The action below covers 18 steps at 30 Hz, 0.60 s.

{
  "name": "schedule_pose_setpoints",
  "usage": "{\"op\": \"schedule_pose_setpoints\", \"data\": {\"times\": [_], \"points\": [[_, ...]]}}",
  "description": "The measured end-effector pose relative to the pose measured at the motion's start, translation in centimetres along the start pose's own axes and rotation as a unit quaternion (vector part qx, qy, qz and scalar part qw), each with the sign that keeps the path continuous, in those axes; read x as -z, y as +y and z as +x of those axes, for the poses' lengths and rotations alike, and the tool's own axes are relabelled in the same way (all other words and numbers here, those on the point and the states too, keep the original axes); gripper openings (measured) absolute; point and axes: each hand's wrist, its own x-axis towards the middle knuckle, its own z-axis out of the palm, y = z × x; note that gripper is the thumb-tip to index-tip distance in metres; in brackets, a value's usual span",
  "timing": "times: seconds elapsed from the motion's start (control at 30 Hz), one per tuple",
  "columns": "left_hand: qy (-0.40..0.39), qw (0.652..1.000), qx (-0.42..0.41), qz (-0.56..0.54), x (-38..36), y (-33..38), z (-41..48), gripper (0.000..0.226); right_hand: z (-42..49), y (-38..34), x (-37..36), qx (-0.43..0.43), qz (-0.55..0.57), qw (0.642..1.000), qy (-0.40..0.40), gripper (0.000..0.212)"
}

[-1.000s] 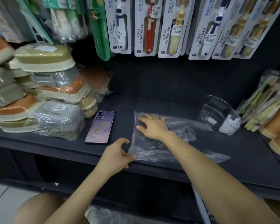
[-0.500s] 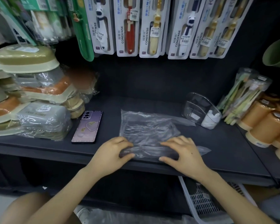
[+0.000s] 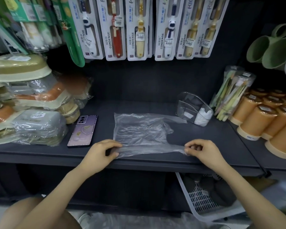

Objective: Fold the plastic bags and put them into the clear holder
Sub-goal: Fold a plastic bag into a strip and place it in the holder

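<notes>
Between the two pinches sits the near edge of the plastic bag [image 3: 139, 129], drawn taut as a narrow doubled strip. The left hand [image 3: 99, 154] pinches the strip's left end between thumb and fingers, and the right hand [image 3: 203, 152] pinches the right end with fingers curled in. Long axis runs hand to hand, parallel to the front lip of the shelf [image 3: 213, 142]. Rest of the sheet lies flat beyond the grip line, away from the body, so the fold most likely goes forward over it. The clear holder [image 3: 188, 104] stands straight beyond the right-hand pinch, well apart from the left. One handle tail of the bag reaches toward its base; can't tell if it touches. Right hand is nearer for the insert. White wad already in the holder's right side.
</notes>
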Motion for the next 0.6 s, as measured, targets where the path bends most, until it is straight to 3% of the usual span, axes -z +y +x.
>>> {"op": "schedule_pose_setpoints", "data": {"times": [0.13, 0.27, 0.4, 0.6], "points": [[-0.031, 0.999, 0.021, -0.018, 0.4, -0.3, 0.1, 0.039, 0.0, 0.9, 0.6, 0.039, -0.087, 0.995, 0.036, 0.018], [-0.039, 0.999, 0.009, -0.006, 0.3, -0.6, 0.1, 0.037, -0.5, 0.9, 0.7, 0.063, -0.105, 0.992, 0.037, 0.01], [-0.064, 0.998, -0.012, 0.004, 0.3, -0.9, -0.4, 0.036, -1.6, 2.1, 1.2, 0.122, -0.192, 0.972, 0.065, 0.009], [-0.085, 0.995, 0.012, -0.051, 0.5, -0.2, -0.6, 0.037, -2.8, 2.8, 2.0, 0.117, -0.158, 0.979, 0.055, 0.025]]}}
